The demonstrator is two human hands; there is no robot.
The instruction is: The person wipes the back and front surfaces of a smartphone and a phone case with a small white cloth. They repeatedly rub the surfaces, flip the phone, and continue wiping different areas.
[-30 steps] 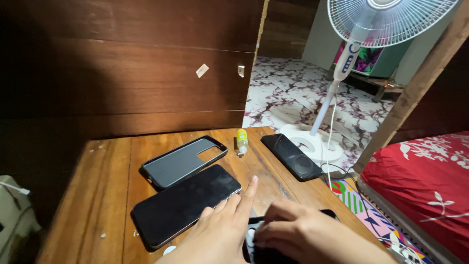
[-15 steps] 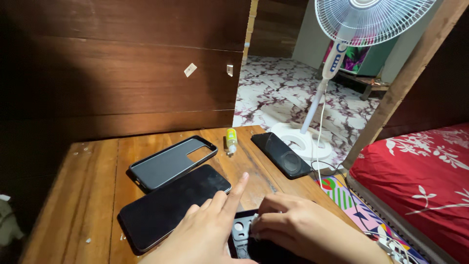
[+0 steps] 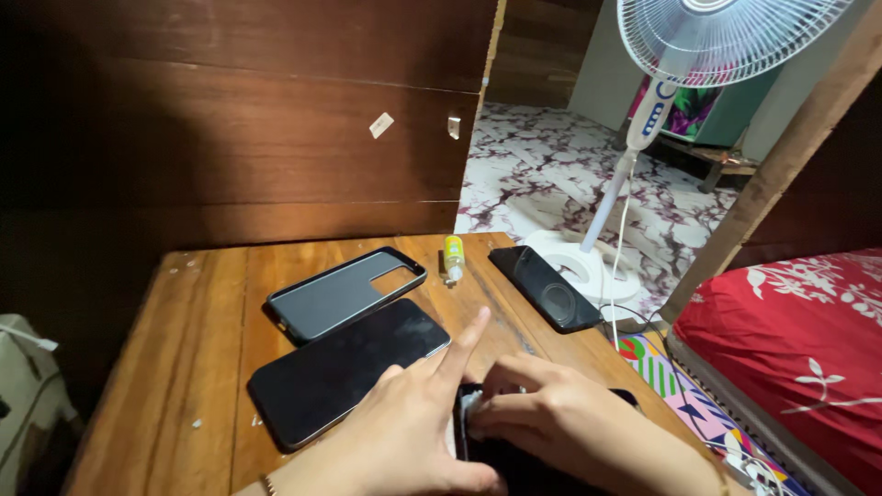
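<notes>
My left hand (image 3: 400, 432) lies at the near edge of the wooden table (image 3: 188, 358), its index finger stretched out and its thumb along the side of a dark phone (image 3: 514, 459) that it holds down. My right hand (image 3: 565, 424) is bent over the same phone, fingertips pinched on a small white wipe (image 3: 471, 411) that presses on the phone's top end. Both hands hide most of that phone. A larger black phone (image 3: 344, 367) lies flat just left of my left index finger.
An empty dark phone case (image 3: 344, 294) lies behind the large phone. A small yellow-capped bottle (image 3: 454, 257) and another black phone (image 3: 547, 287) sit near the table's far right edge. A white standing fan (image 3: 643, 110) and a red bed (image 3: 808, 340) are to the right.
The view has shifted slightly. My right hand has moved up over the camera end of the phone under it, covering the part that showed half a second ago. My left hand stays put.
</notes>
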